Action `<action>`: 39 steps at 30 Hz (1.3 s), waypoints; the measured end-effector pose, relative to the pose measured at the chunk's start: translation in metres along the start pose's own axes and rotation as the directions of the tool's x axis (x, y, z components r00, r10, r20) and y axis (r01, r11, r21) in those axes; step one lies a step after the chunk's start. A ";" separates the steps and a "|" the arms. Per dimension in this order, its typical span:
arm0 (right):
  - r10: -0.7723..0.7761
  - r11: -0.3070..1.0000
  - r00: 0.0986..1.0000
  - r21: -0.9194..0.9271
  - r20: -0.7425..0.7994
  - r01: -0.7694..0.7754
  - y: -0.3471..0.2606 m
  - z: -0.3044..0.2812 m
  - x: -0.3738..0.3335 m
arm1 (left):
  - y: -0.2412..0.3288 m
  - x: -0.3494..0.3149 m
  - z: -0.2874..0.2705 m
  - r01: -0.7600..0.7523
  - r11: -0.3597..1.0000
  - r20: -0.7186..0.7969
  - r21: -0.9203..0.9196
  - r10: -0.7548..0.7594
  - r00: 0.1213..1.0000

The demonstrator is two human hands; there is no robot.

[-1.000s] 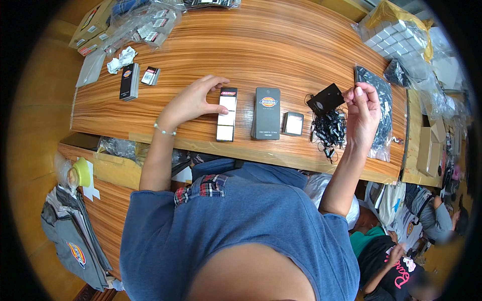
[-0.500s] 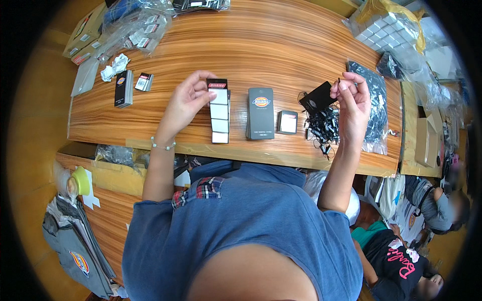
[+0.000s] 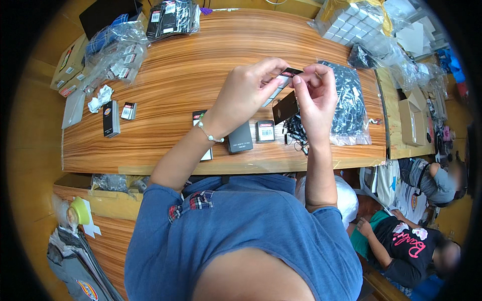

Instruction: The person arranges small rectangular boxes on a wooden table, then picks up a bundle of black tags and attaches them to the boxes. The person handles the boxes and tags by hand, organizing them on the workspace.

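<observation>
Pinched in my left hand point(image 3: 246, 89) is a long hang tag point(image 3: 272, 96) with a dark, red-marked top and white panels. My right hand point(image 3: 317, 98) is closed beside its top end, fingertips nearly meeting the left ones. Below the right fingers hangs a black tag point(image 3: 286, 108), apparently from a thin cord the fingers hide. Under my left wrist lies a stack of long tags point(image 3: 197, 119), partly covered. Beside it are a stack of dark grey tags point(image 3: 240, 140) and a stack of small labels point(image 3: 265, 131). A pile of black tag strings point(image 3: 300, 136) lies behind my right wrist.
A clear bag of black strings point(image 3: 346, 105) lies to the right. Standing tag bundles point(image 3: 111, 119) and crumpled paper point(image 3: 101, 98) are at left. Plastic-wrapped packs point(image 3: 173, 20) and a bag of white boxes point(image 3: 351, 22) line the far side. Co-workers point(image 3: 396, 246) sit at lower right.
My left hand has taken a long tag off its stack and carried it right, up to my right hand. My right hand has shifted left with the black tag. The view has shifted slightly.
</observation>
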State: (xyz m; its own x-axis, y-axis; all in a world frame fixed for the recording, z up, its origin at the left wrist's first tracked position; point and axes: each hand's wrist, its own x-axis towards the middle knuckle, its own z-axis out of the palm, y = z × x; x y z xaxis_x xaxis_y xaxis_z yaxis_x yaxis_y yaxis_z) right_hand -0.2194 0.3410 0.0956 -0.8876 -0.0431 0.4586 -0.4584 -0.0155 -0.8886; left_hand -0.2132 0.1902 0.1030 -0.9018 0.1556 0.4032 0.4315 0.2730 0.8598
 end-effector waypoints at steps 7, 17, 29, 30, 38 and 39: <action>-0.078 0.982 0.994 -0.179 -0.077 0.063 -0.001 -0.001 -0.004 | 0.005 -0.001 0.002 -0.062 0.997 0.030 0.055 0.060 0.998; -0.002 1.000 0.999 -0.012 -0.045 0.001 -0.009 -0.001 -0.002 | 0.011 0.004 -0.007 -0.278 0.910 0.092 0.307 0.262 0.961; 0.188 0.903 0.981 0.401 -0.039 -0.157 -0.004 -0.009 0.003 | 0.006 0.012 -0.001 -0.425 0.834 0.113 0.352 0.413 0.904; 0.201 0.883 0.979 0.437 -0.023 -0.171 -0.004 -0.010 0.004 | 0.007 0.013 -0.001 -0.427 0.835 0.114 0.346 0.414 0.903; 0.274 0.723 0.960 0.644 0.066 -0.251 0.002 -0.015 0.004 | 0.010 0.013 0.000 -0.475 0.807 0.130 0.351 0.460 0.878; 0.263 0.722 0.961 0.644 0.085 -0.254 0.001 -0.015 0.004 | 0.008 0.013 0.000 -0.492 0.793 0.120 0.360 0.483 0.867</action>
State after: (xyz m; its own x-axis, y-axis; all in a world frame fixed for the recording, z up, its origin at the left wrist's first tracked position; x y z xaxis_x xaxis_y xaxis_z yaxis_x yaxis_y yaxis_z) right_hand -0.2246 0.3559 0.0965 -0.9698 -0.1301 0.2065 -0.0758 -0.6436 -0.7616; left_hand -0.2214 0.1944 0.1153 -0.5705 0.3807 0.7277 0.7941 0.4819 0.3704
